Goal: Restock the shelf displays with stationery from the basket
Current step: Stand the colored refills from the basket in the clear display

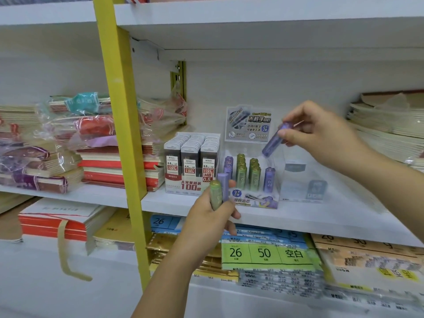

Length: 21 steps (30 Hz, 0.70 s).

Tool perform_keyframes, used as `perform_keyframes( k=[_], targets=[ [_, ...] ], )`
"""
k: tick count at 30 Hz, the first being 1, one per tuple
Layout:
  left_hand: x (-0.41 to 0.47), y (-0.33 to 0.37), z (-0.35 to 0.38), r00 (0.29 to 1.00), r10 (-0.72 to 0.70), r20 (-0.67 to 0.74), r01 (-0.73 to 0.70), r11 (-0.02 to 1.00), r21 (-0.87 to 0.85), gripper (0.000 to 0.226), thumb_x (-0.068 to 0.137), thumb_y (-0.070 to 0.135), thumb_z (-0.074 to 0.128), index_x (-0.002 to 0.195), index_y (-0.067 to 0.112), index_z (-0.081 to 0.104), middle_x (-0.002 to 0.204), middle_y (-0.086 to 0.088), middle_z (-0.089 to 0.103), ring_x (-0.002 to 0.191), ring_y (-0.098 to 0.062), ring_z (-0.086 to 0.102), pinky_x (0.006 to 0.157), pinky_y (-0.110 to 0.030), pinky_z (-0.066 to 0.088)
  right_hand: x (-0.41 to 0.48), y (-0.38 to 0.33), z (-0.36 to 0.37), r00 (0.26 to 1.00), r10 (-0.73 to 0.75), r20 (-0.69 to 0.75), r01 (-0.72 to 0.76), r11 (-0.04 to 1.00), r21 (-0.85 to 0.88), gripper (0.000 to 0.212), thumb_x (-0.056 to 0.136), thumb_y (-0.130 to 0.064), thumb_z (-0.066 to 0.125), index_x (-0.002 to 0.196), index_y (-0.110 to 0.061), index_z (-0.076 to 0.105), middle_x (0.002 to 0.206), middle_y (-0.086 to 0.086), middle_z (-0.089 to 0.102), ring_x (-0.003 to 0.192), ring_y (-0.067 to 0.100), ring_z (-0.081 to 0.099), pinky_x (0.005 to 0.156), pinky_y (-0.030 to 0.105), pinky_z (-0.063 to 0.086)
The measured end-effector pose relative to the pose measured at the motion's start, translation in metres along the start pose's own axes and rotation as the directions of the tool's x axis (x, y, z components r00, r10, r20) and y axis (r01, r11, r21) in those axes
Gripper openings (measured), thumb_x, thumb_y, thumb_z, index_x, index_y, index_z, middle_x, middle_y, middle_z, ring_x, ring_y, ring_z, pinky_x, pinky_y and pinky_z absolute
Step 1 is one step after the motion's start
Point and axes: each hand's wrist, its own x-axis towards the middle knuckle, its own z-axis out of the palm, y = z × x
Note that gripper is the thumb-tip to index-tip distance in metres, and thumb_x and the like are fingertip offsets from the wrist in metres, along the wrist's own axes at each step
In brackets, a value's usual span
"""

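A clear display box (254, 198) of purple and green pencil-lead tubes (247, 173) stands on the middle white shelf (298, 216). My right hand (321, 131) pinches a purple lead tube (276, 140), tilted, just above the right side of the box. My left hand (211, 219) is in front of the shelf edge, left of the box, closed around a green tube (215, 195) and a lilac tube (223, 185). The basket is out of view.
A box of black 0.5 HB lead cases (191, 166) stands left of the display, a clear box (302, 180) to its right. Wrapped notebook stacks (96, 143) lie beyond the yellow upright (125, 125). Paper pads (270, 253) fill the lower shelf.
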Motion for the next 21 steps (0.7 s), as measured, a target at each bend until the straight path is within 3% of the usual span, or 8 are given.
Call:
perform_keyframes(
  k=[3,6,9,14,21],
  targets=[
    [0.003,0.001,0.000,0.999,0.007,-0.048,-0.005,1.000,0.031,0.017,0.098,0.026,0.060,0.111,0.037,0.060,0.080,0.008,0.075,0.053,-0.009,0.063,0.063,-0.018,0.055,0.011,0.010,0.008,0.990,-0.090,0.107,0.116,0.956,-0.269,0.020,0.081,-0.018,0.076,0.087,-0.027,0.058,0.081,-0.014,0.063,0.072,-0.007,0.059,0.066,0.004,0.040],
    [0.005,0.000,-0.001,0.996,0.021,-0.092,-0.020,1.000,0.015,0.020,0.096,0.023,0.064,0.106,0.039,0.056,0.085,0.004,0.077,0.052,-0.012,0.065,0.067,-0.031,0.059,0.016,0.018,0.015,0.974,-0.052,0.223,0.138,0.911,-0.389,0.023,0.078,-0.026,0.079,0.090,-0.028,0.059,0.082,-0.015,0.062,0.083,0.004,0.055,0.065,0.003,0.034],
    [0.006,-0.002,-0.002,0.993,0.032,-0.117,-0.032,0.999,-0.006,0.025,0.095,0.019,0.066,0.104,0.039,0.053,0.084,0.005,0.077,0.055,-0.015,0.067,0.059,-0.028,0.060,0.015,0.023,0.017,0.961,0.000,0.275,0.110,0.917,-0.384,0.023,0.074,-0.030,0.081,0.083,-0.028,0.060,0.080,-0.014,0.062,0.085,0.004,0.051,0.067,0.009,0.036],
    [0.006,-0.004,-0.002,0.990,0.023,-0.141,-0.031,0.998,-0.058,0.030,0.092,0.014,0.068,0.107,0.037,0.055,0.083,0.011,0.076,0.081,-0.009,0.074,0.051,-0.024,0.056,0.011,0.027,0.018,0.964,-0.061,0.259,0.160,0.911,-0.380,0.022,0.073,-0.027,0.081,0.077,-0.027,0.059,0.073,-0.015,0.054,0.082,0.002,0.047,0.073,0.028,0.040],
    [0.003,-0.001,-0.003,0.989,0.013,-0.145,-0.016,1.000,-0.019,0.020,0.091,0.023,0.070,0.098,0.037,0.058,0.087,0.004,0.077,0.080,0.001,0.072,0.046,-0.020,0.050,0.011,0.030,0.022,0.965,-0.123,0.233,0.207,0.900,-0.384,0.018,0.072,-0.030,0.081,0.080,-0.024,0.065,0.073,-0.018,0.051,0.084,-0.003,0.045,0.073,0.031,0.041]
  ],
)
